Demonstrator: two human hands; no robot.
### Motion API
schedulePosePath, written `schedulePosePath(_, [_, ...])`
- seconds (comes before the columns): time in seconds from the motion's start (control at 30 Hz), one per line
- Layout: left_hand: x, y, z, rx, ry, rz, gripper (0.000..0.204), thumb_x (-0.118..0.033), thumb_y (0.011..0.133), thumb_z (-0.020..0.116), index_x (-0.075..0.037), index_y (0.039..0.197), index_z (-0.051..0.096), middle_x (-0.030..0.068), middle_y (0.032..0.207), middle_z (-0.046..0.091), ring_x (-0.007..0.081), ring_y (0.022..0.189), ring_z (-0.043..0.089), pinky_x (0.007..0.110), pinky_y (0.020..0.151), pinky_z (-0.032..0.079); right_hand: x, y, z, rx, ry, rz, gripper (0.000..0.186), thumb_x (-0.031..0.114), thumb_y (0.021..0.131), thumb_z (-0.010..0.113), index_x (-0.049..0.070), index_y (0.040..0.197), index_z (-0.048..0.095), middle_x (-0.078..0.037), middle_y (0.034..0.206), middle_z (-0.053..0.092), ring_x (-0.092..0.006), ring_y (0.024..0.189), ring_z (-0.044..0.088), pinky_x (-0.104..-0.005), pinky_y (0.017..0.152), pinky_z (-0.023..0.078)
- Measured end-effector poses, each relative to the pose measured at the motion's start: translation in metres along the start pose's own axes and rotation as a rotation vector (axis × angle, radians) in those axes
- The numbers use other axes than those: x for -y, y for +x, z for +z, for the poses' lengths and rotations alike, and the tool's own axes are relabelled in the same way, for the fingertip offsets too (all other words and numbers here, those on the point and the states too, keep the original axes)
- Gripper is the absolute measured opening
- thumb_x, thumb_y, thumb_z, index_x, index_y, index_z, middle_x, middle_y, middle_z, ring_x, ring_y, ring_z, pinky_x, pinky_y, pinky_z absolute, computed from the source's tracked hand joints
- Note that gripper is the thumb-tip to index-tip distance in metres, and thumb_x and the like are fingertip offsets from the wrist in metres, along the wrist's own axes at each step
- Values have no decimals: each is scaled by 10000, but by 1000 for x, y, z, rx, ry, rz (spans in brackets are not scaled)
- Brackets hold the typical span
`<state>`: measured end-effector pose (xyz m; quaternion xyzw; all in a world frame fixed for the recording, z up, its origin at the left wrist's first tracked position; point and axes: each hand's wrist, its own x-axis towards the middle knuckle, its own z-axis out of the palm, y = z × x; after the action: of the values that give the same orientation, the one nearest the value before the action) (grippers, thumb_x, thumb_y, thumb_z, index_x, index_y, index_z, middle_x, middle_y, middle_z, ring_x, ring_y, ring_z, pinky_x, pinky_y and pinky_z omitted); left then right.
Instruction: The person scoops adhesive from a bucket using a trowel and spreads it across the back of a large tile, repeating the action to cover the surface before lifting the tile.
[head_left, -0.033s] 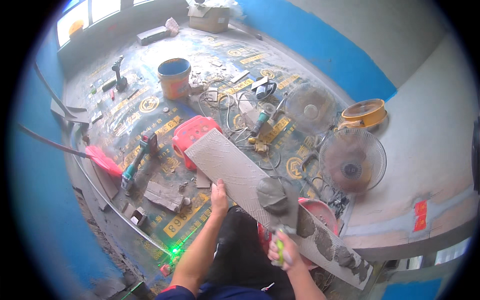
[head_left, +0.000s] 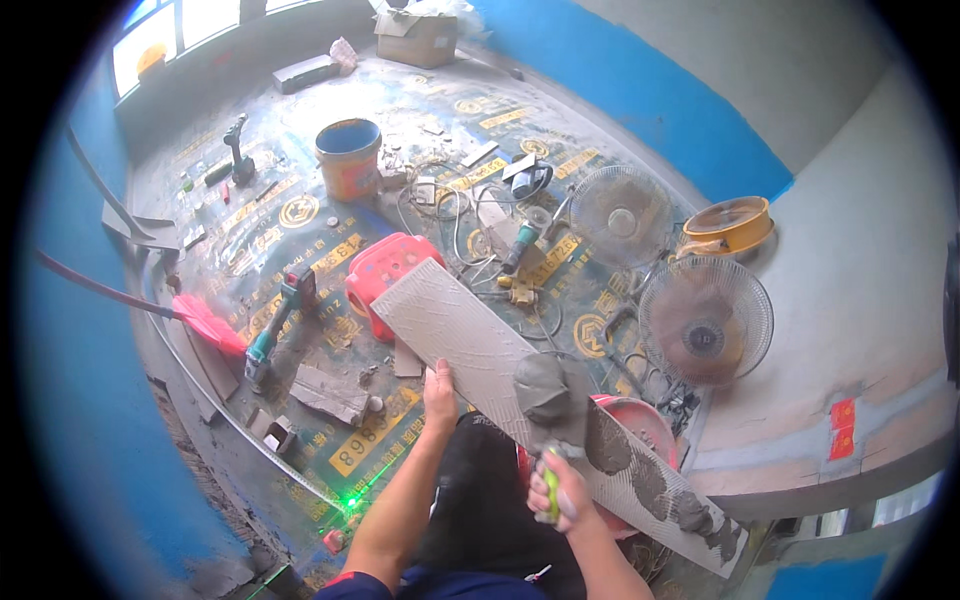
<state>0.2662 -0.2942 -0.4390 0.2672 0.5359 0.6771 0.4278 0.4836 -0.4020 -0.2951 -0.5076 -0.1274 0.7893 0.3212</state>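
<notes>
"Where's the board (head_left: 470,350)?"

"Just ahead of the left hand (head_left: 440,397) and right hand (head_left: 564,492), long from far left to near right."

"The trowel (head_left: 566,430)?"

"Over the board's middle. The right hand is nearer, in a fist round its handle (head_left: 551,482)."

"The left one?"

"It grips the near edge, thumb up; other fingers hide."

"Any mud (head_left: 541,388)?"

"A lump, at the trowel's far end."

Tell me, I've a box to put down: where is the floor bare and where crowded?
The floor looks bare between the bucket, pink broom and green power tool, and between the bucket and dark drill-like tool. It's crowded right of the pink stool, with cables and two fans. The long tile in the left hand hides the floor beneath it.
</notes>
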Motion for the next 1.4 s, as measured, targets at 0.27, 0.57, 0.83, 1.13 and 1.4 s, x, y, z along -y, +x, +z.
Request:
schedulePosePath(0.27, [17,10,-10,92,-163,-208,513,-437,1021,414,22,1235,494,66,1122,572,152,986,506,303,901,410,50,28,70,631,258,172,356,425,957,479,79,875,485,37,562,386,-76,356,369,-256,430,364])
schedulePosePath(0.57, [7,3,-7,36,-93,-183,494,-414,1026,407,39,1190,515,80,1099,584,154,986,512,300,896,413,115,-18,144,195,-767,-557,392,445,910,510,58,860,548,-39,620,543,-148,462,499,-291,456,434])
schedulePosePath(0.83, [-12,1,0,29,-177,-68,465,-370,1034,395,55,1168,527,122,1119,608,207,1020,541,334,935,407,58,67,103,-382,-1588,-747,447,406,835,653,-34,842,575,-243,826,656,-362,814,660,-437,729,502])
schedulePosePath(1.13, [5,5,0,81,-240,-154,476,-354,1028,429,44,1287,464,116,1237,557,197,1138,509,326,983,393,107,2,68,-214,-921,-545,370,385,922,602,19,961,571,-28,656,546,-113,483,543,-264,446,444])
schedulePosePath(1.4, [13,7,-1,122,-448,-207,433,-365,1027,408,-32,1305,418,108,1245,550,227,1118,562,399,946,471,167,63,79,40,-823,-366,407,439,978,495,39,1023,550,-32,712,544,-110,552,543,-257,496,440])
